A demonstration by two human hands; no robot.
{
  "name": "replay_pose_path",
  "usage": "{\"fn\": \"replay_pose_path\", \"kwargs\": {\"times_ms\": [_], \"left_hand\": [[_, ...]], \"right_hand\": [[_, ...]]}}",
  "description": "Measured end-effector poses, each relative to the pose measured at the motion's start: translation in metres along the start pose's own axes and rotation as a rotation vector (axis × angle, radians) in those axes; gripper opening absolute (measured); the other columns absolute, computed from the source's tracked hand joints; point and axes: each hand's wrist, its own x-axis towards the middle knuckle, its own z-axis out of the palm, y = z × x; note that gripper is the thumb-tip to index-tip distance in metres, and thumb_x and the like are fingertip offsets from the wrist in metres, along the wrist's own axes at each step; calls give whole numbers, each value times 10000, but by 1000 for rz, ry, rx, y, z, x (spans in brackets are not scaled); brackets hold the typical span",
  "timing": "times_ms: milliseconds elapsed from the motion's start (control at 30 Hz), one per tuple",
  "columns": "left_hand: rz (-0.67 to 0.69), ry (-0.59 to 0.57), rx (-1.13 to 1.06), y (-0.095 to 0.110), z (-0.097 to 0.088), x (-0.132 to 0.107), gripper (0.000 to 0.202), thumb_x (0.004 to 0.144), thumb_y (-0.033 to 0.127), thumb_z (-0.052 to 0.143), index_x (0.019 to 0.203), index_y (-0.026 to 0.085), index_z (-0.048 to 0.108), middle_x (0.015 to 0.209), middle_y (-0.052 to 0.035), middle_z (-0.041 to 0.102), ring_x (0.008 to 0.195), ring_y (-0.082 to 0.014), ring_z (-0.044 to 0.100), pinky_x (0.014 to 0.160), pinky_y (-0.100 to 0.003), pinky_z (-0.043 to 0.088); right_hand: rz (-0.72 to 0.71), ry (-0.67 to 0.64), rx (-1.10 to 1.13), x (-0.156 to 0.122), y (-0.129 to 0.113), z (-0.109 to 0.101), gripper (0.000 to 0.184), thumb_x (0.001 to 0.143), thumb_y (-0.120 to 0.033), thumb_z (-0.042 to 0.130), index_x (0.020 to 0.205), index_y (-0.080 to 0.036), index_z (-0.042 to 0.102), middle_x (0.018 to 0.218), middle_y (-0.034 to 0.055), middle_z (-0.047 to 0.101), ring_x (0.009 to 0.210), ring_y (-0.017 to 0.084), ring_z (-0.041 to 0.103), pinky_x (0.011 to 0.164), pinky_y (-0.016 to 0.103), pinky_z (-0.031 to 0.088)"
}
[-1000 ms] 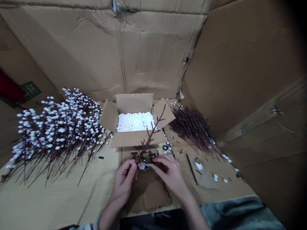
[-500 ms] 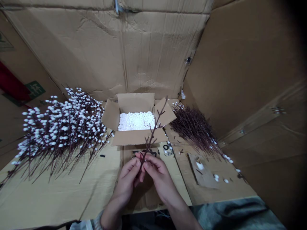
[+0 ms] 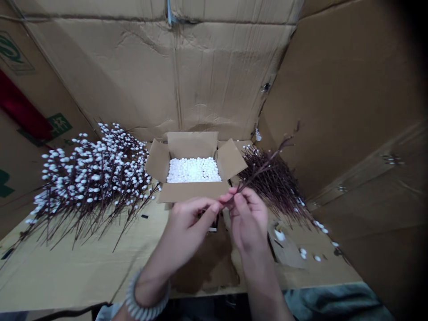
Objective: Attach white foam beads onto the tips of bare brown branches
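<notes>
The left hand and right hand pinch closed on the twig, its length slanting up rightward, tip beyond the box of white balls.

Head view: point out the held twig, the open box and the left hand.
Twig (image 3: 261, 170), head view, middle of stem.
Box (image 3: 190, 191), head view, front flap.
Left hand (image 3: 187, 226), head view, back of hand.

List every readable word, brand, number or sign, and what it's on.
No readable words, brands or numbers.
Green pictogram, pale figures, on left wall: no legible wording.
Green emblem above it, same wall: any lettering too blurred.
Green patch, left edge: cut off, unreadable.
</notes>
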Motion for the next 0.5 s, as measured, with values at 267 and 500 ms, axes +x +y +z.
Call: {"fn": "replay_pose_path", "kwargs": {"times_ms": [267, 500], "left_hand": [[-127, 40, 1145, 4, -41, 83, 323, 880, 264, 466, 1107, 206, 688, 1039, -113, 719, 938, -297, 646, 788, -392, 481], [-229, -195, 1371, -13, -43, 127, 334, 767, 153, 571, 1068, 145, 717, 1061, -211, 701, 962, -355, 656, 774, -417, 507]], "right_hand": [[-66, 152, -36, 17, 4, -11, 239, 647, -363, 751, 724, -186, 610, 691, 3, 656, 504, 72, 508, 471, 203, 428], [-15, 104, -42, 15, 3, -13, 250, 667, -376, 732, 686, -180, 578, 574, -31, 613, 419, 54, 452, 431, 193, 386]]}}
